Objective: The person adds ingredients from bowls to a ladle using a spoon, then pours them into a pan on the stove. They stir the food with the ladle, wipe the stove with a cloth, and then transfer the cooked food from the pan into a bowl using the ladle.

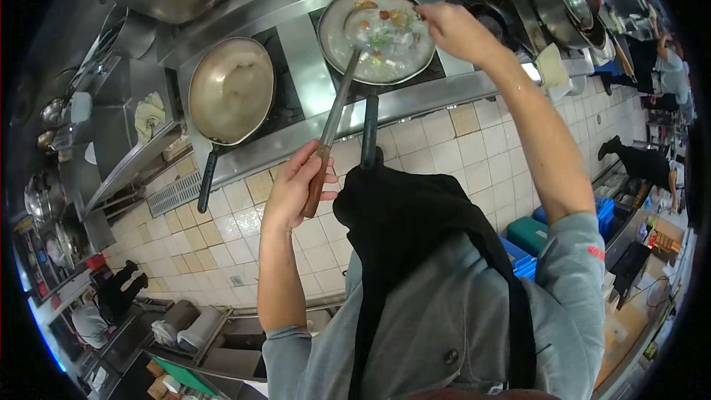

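Stove (307, 67) is carrying pan (392, 84) of food (379, 41); left hand (285, 192), grip loose, is holding ladle (342, 100) in it. Right hand (459, 33) is hovering at rim, grip state can't tell. Loose hold is risking ladle slip, splash.

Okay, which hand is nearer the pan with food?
Right. The right hand is at the right rim of the pan; the left hand is farther back, holding the ladle.
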A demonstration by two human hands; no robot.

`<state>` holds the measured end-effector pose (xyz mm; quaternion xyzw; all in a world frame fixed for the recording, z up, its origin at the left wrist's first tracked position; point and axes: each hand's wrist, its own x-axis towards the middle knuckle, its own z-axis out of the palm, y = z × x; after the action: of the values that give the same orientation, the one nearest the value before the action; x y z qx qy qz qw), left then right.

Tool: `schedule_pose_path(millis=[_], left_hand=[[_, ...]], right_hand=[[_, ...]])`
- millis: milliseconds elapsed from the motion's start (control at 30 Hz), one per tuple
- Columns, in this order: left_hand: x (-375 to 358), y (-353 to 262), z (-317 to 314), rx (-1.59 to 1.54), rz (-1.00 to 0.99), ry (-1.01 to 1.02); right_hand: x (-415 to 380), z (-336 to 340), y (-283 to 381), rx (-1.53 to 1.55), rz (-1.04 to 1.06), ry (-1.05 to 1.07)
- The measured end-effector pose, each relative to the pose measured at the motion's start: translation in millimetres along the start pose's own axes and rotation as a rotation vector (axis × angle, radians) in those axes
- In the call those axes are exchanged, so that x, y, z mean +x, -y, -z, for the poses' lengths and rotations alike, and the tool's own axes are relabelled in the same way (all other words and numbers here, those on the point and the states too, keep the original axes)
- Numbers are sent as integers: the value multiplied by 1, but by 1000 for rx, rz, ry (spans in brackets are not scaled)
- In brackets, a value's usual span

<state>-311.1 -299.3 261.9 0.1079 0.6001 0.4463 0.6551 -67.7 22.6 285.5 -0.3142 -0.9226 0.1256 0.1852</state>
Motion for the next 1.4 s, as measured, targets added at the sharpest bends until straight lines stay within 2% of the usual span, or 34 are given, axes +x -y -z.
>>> schedule_pose_path(millis=[67,233,300,333,400,467,533,600,667,700,767,800,867,900,933,967,1033,1067,1167,1200,1233,1300,1333,1400], left_hand=[[-9,-3,8,6,-1,28],[-27,-1,28,-54,4,54],[-30,4,39,24,-67,-62],[-31,5,43,23,-66,-59],[-31,5,50,132,-190,-219],[-35,3,59,131,-225,-212],[-41,-2,65,151,-286,-216],[-48,-3,74,167,-320,-253],[-56,-6,76,186,-351,-290],[-60,-11,75,219,-382,-344],[-55,-16,75,242,-460,-391],[-58,-17,73,244,-460,-387],[-57,-28,67,441,-533,-427],[-65,-31,67,419,-541,-430],[-74,-33,65,417,-543,-426],[-84,-37,62,416,-555,-491],[-93,-40,62,410,-603,-574],[-96,-36,64,402,-629,-616],[-101,-28,57,354,-756,-908],[-103,-24,61,362,-776,-1018],[-109,-18,65,368,-786,-1001],[-118,-3,68,191,-899,-1146],[-120,5,64,193,-906,-1142],[-119,22,57,144,-1022,-1397]], right_hand=[[22,10,11,-58,-120,227],[49,5,0,-200,-54,184],[55,6,6,-174,-78,176],[58,5,8,-149,-102,162],[58,-13,2,-168,-116,190],[54,-26,-2,-189,-126,219],[49,-31,-2,-112,47,173],[58,-21,3,-76,47,220],[63,-6,16,116,79,129],[63,-10,18,114,80,128],[56,-22,15,330,-192,167],[43,-34,9,329,-196,165],[31,-58,-13,-188,70,527],[29,-58,-13,-192,70,524],[25,-60,-13,2,38,420],[18,-61,-13,193,-7,308],[1,-55,-28,152,25,281],[-15,-53,-43,82,-53,285],[-60,-7,-64,50,-238,263],[-82,-1,-84,30,-321,227],[-104,4,-104,15,-397,195],[-154,22,-147,-10,-530,202],[-183,30,-170,-21,-553,165],[-241,33,-230,-54,-663,153]])
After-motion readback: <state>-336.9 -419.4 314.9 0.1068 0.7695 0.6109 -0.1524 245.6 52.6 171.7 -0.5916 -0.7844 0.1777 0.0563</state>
